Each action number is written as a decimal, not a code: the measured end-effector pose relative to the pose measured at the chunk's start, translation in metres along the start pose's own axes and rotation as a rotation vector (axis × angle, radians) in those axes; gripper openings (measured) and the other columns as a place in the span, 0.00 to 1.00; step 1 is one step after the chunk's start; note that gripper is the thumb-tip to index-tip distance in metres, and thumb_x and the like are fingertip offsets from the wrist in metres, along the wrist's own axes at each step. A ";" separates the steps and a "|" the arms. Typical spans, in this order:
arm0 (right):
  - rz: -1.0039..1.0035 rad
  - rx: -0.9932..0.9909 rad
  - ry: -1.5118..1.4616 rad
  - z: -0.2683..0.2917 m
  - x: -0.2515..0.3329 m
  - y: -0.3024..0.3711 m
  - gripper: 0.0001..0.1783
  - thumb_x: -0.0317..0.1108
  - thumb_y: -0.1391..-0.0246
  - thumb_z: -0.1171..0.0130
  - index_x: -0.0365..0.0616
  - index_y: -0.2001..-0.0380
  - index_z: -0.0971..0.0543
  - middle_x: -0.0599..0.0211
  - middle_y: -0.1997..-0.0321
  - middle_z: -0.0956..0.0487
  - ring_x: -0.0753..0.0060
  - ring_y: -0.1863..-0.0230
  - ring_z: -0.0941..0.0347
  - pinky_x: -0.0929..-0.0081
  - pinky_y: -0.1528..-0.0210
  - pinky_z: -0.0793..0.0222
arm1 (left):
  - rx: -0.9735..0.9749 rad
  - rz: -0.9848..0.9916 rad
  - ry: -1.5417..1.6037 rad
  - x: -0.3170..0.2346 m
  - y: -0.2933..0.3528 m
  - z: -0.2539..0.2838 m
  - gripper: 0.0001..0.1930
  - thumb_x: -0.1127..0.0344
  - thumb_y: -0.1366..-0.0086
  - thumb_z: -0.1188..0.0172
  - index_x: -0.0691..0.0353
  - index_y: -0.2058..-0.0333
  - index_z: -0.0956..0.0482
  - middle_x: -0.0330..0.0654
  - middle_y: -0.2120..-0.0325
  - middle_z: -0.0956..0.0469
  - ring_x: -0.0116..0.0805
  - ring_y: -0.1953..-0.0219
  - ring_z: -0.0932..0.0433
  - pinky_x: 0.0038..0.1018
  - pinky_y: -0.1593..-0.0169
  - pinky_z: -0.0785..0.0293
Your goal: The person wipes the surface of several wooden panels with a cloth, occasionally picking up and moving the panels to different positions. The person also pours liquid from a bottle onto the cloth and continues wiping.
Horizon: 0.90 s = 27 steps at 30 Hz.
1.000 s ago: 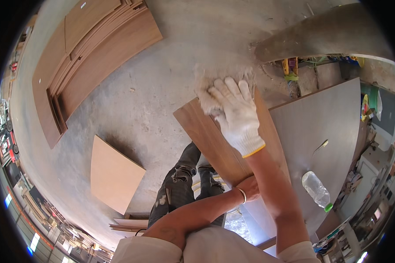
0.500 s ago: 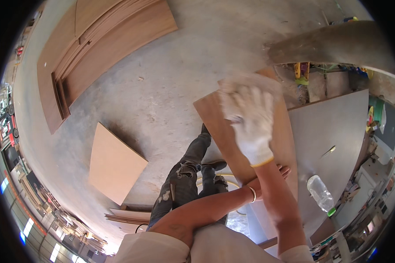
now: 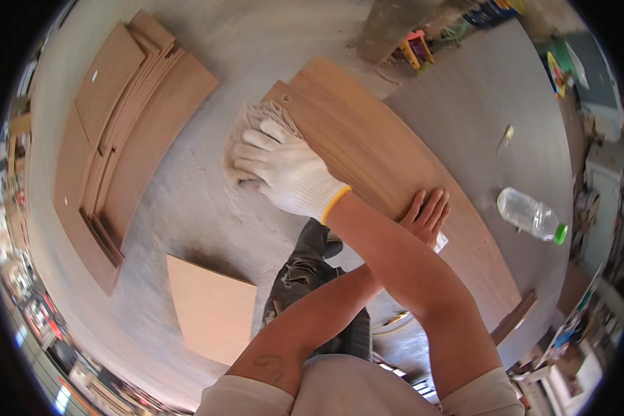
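My left hand (image 3: 426, 215) lies bare and flat on a brown wood-grain board (image 3: 374, 145), fingers stretched out. My right hand (image 3: 277, 166), in a white knit glove with a yellow cuff edge, has its fingers bent over a beige, shaggy cloth (image 3: 239, 142). Motion smears the cloth, so its exact kind is hard to make out. It reaches past the board's left edge, close to the far-left corner. The right forearm crosses over the left one. Under the board is a larger grey panel (image 3: 457, 104).
On the grey panel lie a clear plastic bottle with a green cap (image 3: 530, 215) and a small pale item (image 3: 506, 139). A stack of brown boards (image 3: 128, 132) rests on the floor at left. Nearer stands a light tan panel (image 3: 213, 308). A yellow tool (image 3: 416, 52) sits at the far side.
My right hand has moved left with the cloth, from over the board to its left edge. My left hand remains flat on the board. The whole view has shifted and turned.
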State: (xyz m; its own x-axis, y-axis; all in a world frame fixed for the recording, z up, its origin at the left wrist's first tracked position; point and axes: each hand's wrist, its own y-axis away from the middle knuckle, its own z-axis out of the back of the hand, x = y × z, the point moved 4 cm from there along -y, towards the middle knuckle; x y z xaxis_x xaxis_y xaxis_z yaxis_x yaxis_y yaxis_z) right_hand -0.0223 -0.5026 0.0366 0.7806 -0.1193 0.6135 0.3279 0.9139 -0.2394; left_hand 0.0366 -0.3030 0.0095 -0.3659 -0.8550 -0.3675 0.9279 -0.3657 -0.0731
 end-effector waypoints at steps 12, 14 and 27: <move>-1.164 -0.086 0.202 0.133 -0.010 0.358 0.33 0.28 0.45 0.39 0.55 0.33 0.24 0.61 0.22 0.35 0.44 0.21 0.46 0.55 0.18 0.51 | 0.019 -0.184 0.419 0.024 0.036 0.015 0.19 0.66 0.37 0.38 0.62 0.47 0.19 0.52 0.41 0.22 0.54 0.38 0.26 0.54 0.29 0.38; -1.387 -0.174 0.276 0.123 0.008 0.440 0.33 0.31 0.41 0.43 0.56 0.30 0.26 0.62 0.19 0.40 0.46 0.18 0.51 0.55 0.17 0.58 | -0.139 -0.069 0.387 0.073 0.039 0.047 0.20 0.67 0.37 0.39 0.63 0.46 0.20 0.52 0.41 0.22 0.57 0.37 0.27 0.57 0.31 0.37; -0.790 -0.395 0.188 0.027 0.020 0.163 0.26 0.41 0.43 0.38 0.49 0.41 0.21 0.58 0.31 0.28 0.50 0.25 0.41 0.47 0.19 0.56 | 0.114 0.128 -0.544 0.240 0.005 0.044 0.32 0.56 0.22 0.56 0.50 0.22 0.47 0.44 0.20 0.55 0.48 0.19 0.58 0.55 0.21 0.66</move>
State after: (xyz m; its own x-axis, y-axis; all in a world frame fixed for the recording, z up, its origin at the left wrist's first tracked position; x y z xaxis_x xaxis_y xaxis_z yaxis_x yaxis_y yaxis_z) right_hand 0.0326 -0.3453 0.0304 0.3129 -0.7488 0.5843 0.9372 0.3431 -0.0623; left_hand -0.0493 -0.5263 -0.0379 -0.2631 -0.9505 0.1654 0.9647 -0.2578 0.0527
